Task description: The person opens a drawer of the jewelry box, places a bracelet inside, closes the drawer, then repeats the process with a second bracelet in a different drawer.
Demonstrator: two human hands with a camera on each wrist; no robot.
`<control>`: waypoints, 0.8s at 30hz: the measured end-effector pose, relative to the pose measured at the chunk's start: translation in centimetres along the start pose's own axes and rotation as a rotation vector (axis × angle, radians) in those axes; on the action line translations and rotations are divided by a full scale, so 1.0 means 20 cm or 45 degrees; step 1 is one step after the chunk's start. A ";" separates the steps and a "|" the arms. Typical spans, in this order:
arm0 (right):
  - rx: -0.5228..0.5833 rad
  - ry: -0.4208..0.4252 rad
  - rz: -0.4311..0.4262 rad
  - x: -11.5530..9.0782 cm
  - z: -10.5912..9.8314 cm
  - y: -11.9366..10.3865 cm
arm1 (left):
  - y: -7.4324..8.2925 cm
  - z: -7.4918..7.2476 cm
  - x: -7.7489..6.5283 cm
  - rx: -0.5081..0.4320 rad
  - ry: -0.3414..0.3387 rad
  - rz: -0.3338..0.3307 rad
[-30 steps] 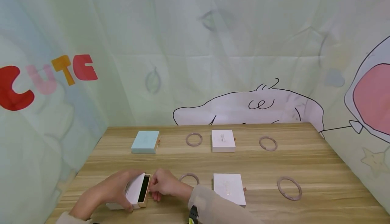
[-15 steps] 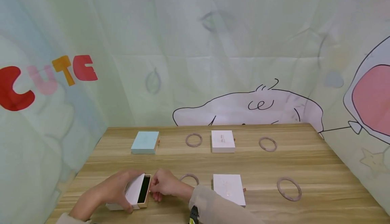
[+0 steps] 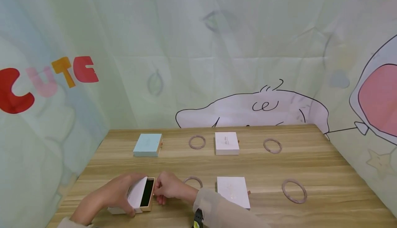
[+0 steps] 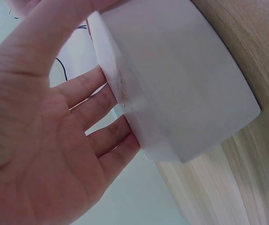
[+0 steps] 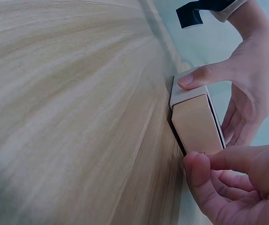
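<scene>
My left hand (image 3: 116,193) holds the white sleeve of a small drawer gift box (image 3: 136,196) at the front left of the table. In the left wrist view its fingers (image 4: 107,140) lie against the box's top edge. The box's drawer (image 3: 149,193) sticks out partway on the right, showing a dark lining. My right hand (image 3: 170,187) is at the drawer's front. In the right wrist view its thumb and index finger pinch at the lower edge of the tan drawer front (image 5: 197,124); what they pinch is mostly hidden by the fingertips.
A bangle (image 3: 193,177) lies partly hidden behind the right wrist. A white box (image 3: 231,192) and another bangle (image 3: 305,193) are to its right. Farther back stand a light blue box (image 3: 148,143), a white box (image 3: 227,142) and bangles (image 3: 197,148). A printed curtain (image 3: 198,66) surrounds the table.
The drawer has slid slightly farther right out of its sleeve, and my right hand has shifted right with it. My left hand has stayed in place.
</scene>
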State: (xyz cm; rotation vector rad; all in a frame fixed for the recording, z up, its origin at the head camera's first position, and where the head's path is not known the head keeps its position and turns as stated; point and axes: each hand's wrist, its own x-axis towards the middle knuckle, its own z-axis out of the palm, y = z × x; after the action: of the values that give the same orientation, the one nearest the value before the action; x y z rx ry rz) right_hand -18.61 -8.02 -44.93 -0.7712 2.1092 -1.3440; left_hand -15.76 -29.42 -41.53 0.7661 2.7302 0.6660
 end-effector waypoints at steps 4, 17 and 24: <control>-0.010 -0.004 0.008 0.00 -0.01 -0.01 | 0.00 0.00 0.00 -0.011 -0.004 -0.004; -0.069 -0.003 0.002 -0.01 -0.01 -0.01 | -0.01 0.01 0.00 -0.008 0.017 0.025; -0.066 -0.004 0.006 -0.01 -0.02 -0.01 | -0.01 0.00 0.00 -0.009 0.013 0.009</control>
State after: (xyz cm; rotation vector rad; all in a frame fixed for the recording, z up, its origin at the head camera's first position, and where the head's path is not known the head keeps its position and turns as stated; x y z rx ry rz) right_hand -18.66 -7.61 -44.55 -0.7884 2.1496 -1.2899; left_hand -15.77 -29.56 -41.70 0.7731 2.7343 0.6826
